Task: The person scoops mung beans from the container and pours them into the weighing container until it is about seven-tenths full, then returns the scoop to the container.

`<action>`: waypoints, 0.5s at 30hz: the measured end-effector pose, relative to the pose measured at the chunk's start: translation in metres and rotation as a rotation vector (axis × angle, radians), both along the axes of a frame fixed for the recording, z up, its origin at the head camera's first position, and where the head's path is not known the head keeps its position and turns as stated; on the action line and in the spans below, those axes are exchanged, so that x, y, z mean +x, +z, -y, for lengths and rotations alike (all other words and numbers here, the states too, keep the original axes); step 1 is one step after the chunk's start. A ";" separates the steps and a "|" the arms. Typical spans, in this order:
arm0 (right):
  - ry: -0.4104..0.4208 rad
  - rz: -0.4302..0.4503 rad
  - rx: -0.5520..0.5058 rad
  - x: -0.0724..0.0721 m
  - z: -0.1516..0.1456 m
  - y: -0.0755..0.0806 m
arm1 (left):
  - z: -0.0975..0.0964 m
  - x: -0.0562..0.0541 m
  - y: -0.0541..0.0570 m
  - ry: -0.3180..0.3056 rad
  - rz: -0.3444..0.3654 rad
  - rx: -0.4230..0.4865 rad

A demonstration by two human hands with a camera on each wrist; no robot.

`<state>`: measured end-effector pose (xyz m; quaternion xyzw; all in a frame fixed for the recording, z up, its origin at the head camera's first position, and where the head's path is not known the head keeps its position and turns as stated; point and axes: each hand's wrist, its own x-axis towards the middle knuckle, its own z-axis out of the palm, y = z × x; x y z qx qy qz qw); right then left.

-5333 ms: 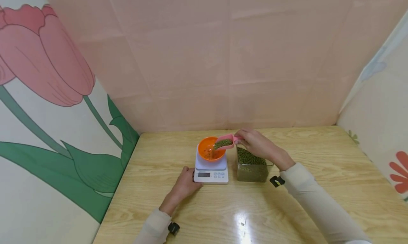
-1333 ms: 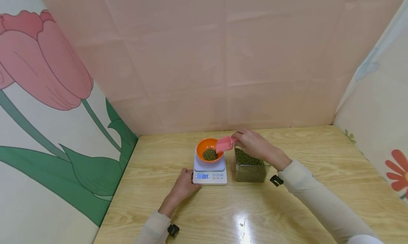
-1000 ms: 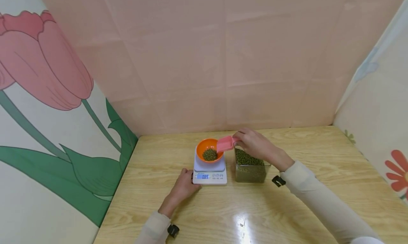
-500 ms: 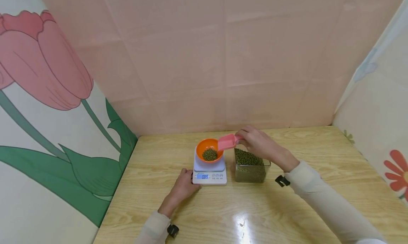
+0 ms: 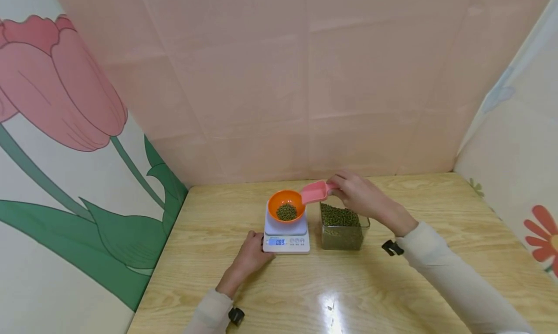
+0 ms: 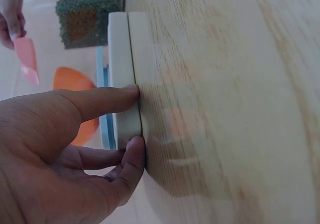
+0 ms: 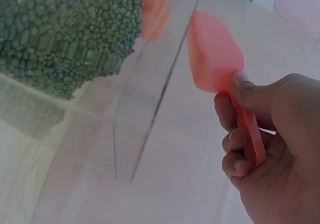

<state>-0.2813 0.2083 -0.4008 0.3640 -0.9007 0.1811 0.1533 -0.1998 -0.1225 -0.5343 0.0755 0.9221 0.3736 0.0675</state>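
Note:
My right hand (image 5: 359, 196) holds a pink scoop (image 5: 315, 192) by its handle, and no beans show in it. In the right wrist view, thumb and curled fingers wrap the handle. The scoop's lip is at the right rim of an orange bowl (image 5: 277, 198), where a small heap of mung beans (image 5: 286, 212) lies. Under the bowl is a white kitchen scale (image 5: 301, 248) with its display lit. At the scale's front left corner is my left hand (image 5: 253, 253); in the left wrist view its thumb (image 6: 107, 101) presses the front edge and bent fingers grip the side.
Right of the scale stands a clear rectangular container (image 5: 342, 239) filled with mung beans (image 5: 340, 215), under my right hand. All of it rests on a wood-grain table (image 5: 218, 213). A pink wall covering (image 5: 244, 106) rises behind the table.
The beans in the scoop have been tipped into the bowl, and the display has lit up. My right hand has since drawn the scoop back to the right. The left hand stays at the scale.

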 end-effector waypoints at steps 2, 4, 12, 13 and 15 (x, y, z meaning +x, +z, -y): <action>-0.001 -0.010 0.002 0.000 -0.002 0.001 | 0.000 0.000 0.000 -0.001 -0.002 0.008; -0.003 -0.017 0.006 0.001 -0.003 0.003 | 0.001 0.000 0.000 0.001 0.001 0.013; -0.015 -0.039 0.006 0.005 -0.011 0.010 | 0.001 0.000 -0.001 0.011 0.003 0.021; -0.015 -0.044 0.005 0.006 -0.012 0.011 | 0.001 0.000 -0.001 0.010 0.000 0.021; -0.014 -0.056 0.001 0.007 -0.014 0.012 | 0.001 -0.001 -0.001 0.006 -0.005 0.021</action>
